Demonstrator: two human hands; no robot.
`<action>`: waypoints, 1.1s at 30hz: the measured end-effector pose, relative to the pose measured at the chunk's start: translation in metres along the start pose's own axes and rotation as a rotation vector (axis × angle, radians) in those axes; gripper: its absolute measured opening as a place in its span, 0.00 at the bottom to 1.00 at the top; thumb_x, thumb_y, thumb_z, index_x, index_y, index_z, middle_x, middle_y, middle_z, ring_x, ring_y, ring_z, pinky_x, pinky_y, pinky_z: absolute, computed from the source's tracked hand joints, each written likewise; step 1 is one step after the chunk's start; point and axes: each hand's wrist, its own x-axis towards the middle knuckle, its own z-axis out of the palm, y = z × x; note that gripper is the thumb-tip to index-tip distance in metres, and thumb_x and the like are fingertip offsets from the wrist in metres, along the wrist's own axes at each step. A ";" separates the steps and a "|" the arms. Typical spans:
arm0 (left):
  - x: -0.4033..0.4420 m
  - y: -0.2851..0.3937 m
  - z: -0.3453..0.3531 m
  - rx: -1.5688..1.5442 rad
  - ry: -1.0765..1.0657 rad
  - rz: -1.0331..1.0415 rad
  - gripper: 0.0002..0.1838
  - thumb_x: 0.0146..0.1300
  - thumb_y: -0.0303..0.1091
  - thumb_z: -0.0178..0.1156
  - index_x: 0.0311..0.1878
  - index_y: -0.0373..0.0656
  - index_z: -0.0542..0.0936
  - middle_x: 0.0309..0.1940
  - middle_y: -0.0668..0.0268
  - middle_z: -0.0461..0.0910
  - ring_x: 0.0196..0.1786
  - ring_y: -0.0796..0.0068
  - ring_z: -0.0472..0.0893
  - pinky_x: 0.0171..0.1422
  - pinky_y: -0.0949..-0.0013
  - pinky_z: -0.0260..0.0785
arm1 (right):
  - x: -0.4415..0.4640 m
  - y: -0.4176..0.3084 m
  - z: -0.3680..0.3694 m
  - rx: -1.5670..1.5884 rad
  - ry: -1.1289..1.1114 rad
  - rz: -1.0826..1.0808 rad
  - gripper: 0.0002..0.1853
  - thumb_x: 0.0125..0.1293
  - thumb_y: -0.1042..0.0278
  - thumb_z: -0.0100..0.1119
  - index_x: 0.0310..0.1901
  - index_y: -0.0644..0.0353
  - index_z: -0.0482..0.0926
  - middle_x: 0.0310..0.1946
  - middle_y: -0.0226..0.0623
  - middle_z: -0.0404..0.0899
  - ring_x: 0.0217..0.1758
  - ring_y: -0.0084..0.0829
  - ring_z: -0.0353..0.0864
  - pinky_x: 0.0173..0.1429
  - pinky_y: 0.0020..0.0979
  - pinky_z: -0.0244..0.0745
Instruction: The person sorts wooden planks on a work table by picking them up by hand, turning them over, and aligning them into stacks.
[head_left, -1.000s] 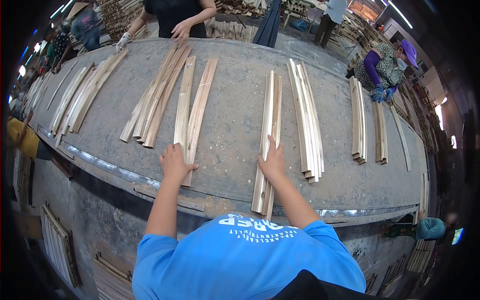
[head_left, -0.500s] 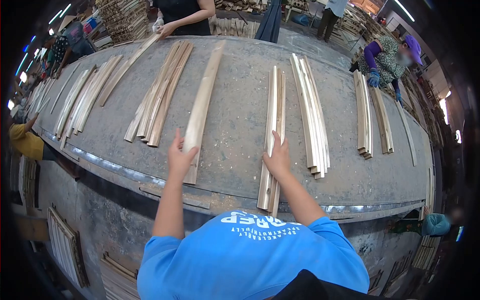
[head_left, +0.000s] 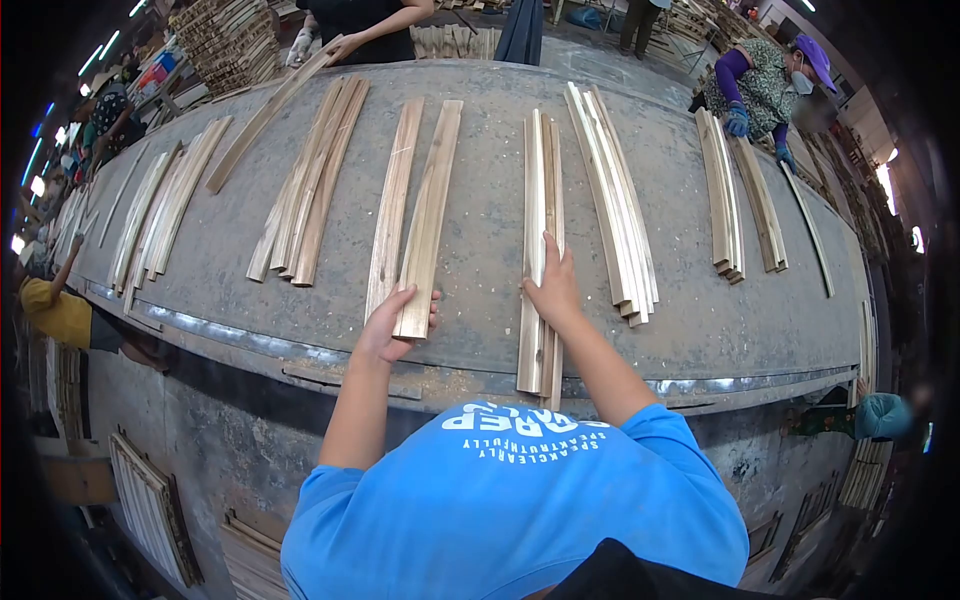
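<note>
My left hand is closed round the near end of a wooden strip, thumb on top and fingers curled under its right edge. Just left of it, a second wooden strip lies at a slight slant on the table. My right hand grips a small bunch of narrow wooden strips from above, its thumb at their left edge. That bunch lies lengthwise, its near ends reaching past the table's front edge.
The grey table carries more bundles of strips, one left and one right. Across it, a person in black holds a strip. At right, a person with blue gloves handles strips.
My left hand has moved right and closed on the strip's near end. This strip now lies apart from the one beside it. My right hand stays on its bunch.
</note>
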 end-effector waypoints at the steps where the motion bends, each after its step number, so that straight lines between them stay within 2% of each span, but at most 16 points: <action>1: -0.007 0.000 0.005 0.003 0.004 0.000 0.22 0.76 0.35 0.54 0.66 0.32 0.69 0.52 0.51 0.80 0.45 0.66 0.83 0.48 0.61 0.82 | 0.000 0.001 -0.001 0.007 0.010 -0.016 0.54 0.59 0.64 0.73 0.82 0.44 0.47 0.76 0.74 0.51 0.76 0.70 0.61 0.77 0.53 0.65; 3: -0.021 0.001 0.015 0.259 0.134 0.050 0.23 0.74 0.27 0.55 0.70 0.37 0.68 0.52 0.52 0.81 0.44 0.69 0.83 0.45 0.64 0.82 | -0.001 0.000 -0.003 0.030 -0.006 -0.010 0.54 0.59 0.64 0.74 0.82 0.44 0.47 0.76 0.73 0.51 0.78 0.69 0.59 0.78 0.53 0.63; 5: -0.025 -0.003 0.011 0.358 0.115 0.061 0.25 0.74 0.28 0.56 0.72 0.38 0.66 0.54 0.51 0.81 0.47 0.67 0.83 0.48 0.64 0.81 | -0.002 0.006 -0.002 0.053 -0.023 0.008 0.55 0.58 0.64 0.74 0.82 0.45 0.47 0.76 0.72 0.52 0.80 0.67 0.56 0.80 0.52 0.61; 7: -0.029 -0.013 0.009 0.454 0.095 0.064 0.28 0.74 0.29 0.57 0.74 0.40 0.64 0.55 0.51 0.81 0.51 0.66 0.83 0.51 0.63 0.80 | 0.001 0.017 0.005 0.101 -0.003 -0.050 0.59 0.56 0.64 0.76 0.83 0.39 0.44 0.77 0.71 0.50 0.78 0.67 0.60 0.78 0.52 0.65; 9: -0.034 -0.029 0.018 1.083 0.191 0.215 0.30 0.72 0.29 0.60 0.75 0.38 0.64 0.59 0.50 0.79 0.58 0.61 0.81 0.61 0.61 0.76 | 0.000 0.017 0.004 0.125 0.001 -0.051 0.59 0.56 0.64 0.76 0.83 0.39 0.44 0.78 0.71 0.50 0.79 0.66 0.59 0.79 0.52 0.64; 10: -0.032 -0.039 0.008 1.166 0.125 0.274 0.32 0.70 0.29 0.61 0.76 0.38 0.64 0.61 0.50 0.78 0.62 0.58 0.79 0.68 0.60 0.70 | 0.000 0.017 0.004 0.149 0.007 -0.063 0.59 0.56 0.64 0.76 0.83 0.39 0.44 0.78 0.70 0.50 0.80 0.65 0.58 0.79 0.52 0.63; 13: -0.041 -0.043 0.001 1.080 0.061 0.218 0.32 0.70 0.26 0.60 0.76 0.38 0.64 0.60 0.52 0.78 0.57 0.62 0.82 0.61 0.61 0.75 | 0.003 0.020 0.004 0.192 0.005 -0.084 0.56 0.59 0.64 0.74 0.83 0.42 0.44 0.79 0.69 0.49 0.82 0.63 0.54 0.81 0.50 0.60; 14: -0.056 -0.030 0.022 0.873 0.132 0.029 0.31 0.71 0.24 0.58 0.76 0.38 0.65 0.58 0.55 0.78 0.51 0.68 0.84 0.52 0.65 0.78 | 0.005 0.021 0.003 0.193 0.003 -0.080 0.56 0.59 0.64 0.74 0.83 0.42 0.44 0.79 0.69 0.49 0.82 0.63 0.54 0.81 0.50 0.60; 16: -0.067 -0.014 0.014 0.915 0.148 0.066 0.30 0.71 0.24 0.58 0.76 0.38 0.65 0.57 0.55 0.79 0.49 0.70 0.84 0.48 0.67 0.79 | 0.006 0.024 0.001 0.292 0.003 -0.059 0.53 0.62 0.62 0.71 0.82 0.49 0.47 0.79 0.57 0.54 0.84 0.55 0.51 0.85 0.48 0.51; 17: -0.075 -0.006 0.007 0.957 0.163 0.107 0.30 0.71 0.23 0.57 0.76 0.38 0.66 0.56 0.56 0.79 0.46 0.73 0.84 0.44 0.68 0.79 | 0.005 0.026 0.000 0.293 -0.004 -0.045 0.53 0.62 0.62 0.71 0.82 0.49 0.47 0.79 0.57 0.54 0.84 0.55 0.51 0.85 0.48 0.51; 19: -0.092 0.010 0.004 1.032 0.196 0.160 0.29 0.71 0.23 0.57 0.75 0.37 0.68 0.55 0.56 0.80 0.48 0.70 0.84 0.49 0.67 0.79 | 0.012 0.026 -0.010 0.214 0.128 -0.177 0.51 0.65 0.58 0.70 0.83 0.49 0.47 0.80 0.57 0.52 0.85 0.56 0.49 0.86 0.47 0.48; 21: -0.105 0.031 0.001 1.109 0.228 0.229 0.28 0.70 0.22 0.57 0.74 0.36 0.69 0.55 0.55 0.80 0.50 0.68 0.84 0.53 0.65 0.78 | 0.015 0.016 -0.029 0.199 0.142 -0.167 0.49 0.66 0.58 0.70 0.83 0.47 0.48 0.81 0.56 0.48 0.85 0.56 0.46 0.86 0.52 0.45; 23: -0.120 0.049 -0.002 1.575 0.223 0.620 0.28 0.67 0.19 0.57 0.71 0.37 0.73 0.56 0.52 0.80 0.56 0.61 0.82 0.63 0.63 0.74 | 0.017 0.002 -0.050 -0.069 0.290 -0.340 0.48 0.65 0.58 0.70 0.82 0.42 0.51 0.82 0.54 0.45 0.86 0.55 0.45 0.84 0.59 0.45; 27: -0.144 0.072 0.053 1.597 0.192 0.621 0.29 0.64 0.17 0.57 0.70 0.39 0.75 0.59 0.51 0.80 0.62 0.55 0.79 0.69 0.62 0.68 | 0.028 -0.021 -0.081 -0.113 0.437 -0.550 0.51 0.63 0.59 0.71 0.82 0.35 0.49 0.83 0.48 0.43 0.87 0.52 0.43 0.84 0.64 0.41; 29: -0.142 0.067 0.067 1.667 0.065 0.783 0.30 0.63 0.16 0.57 0.70 0.41 0.75 0.60 0.52 0.79 0.63 0.54 0.79 0.68 0.62 0.69 | 0.031 -0.029 -0.094 -0.175 0.591 -0.659 0.51 0.62 0.60 0.71 0.82 0.30 0.49 0.83 0.45 0.44 0.87 0.51 0.42 0.84 0.64 0.38; 33: -0.130 0.047 0.060 1.508 0.002 0.691 0.29 0.64 0.16 0.57 0.70 0.41 0.75 0.62 0.53 0.78 0.63 0.55 0.79 0.68 0.62 0.69 | 0.025 -0.015 -0.105 -0.228 0.595 -0.574 0.50 0.63 0.63 0.68 0.82 0.32 0.49 0.83 0.42 0.44 0.87 0.51 0.42 0.85 0.64 0.37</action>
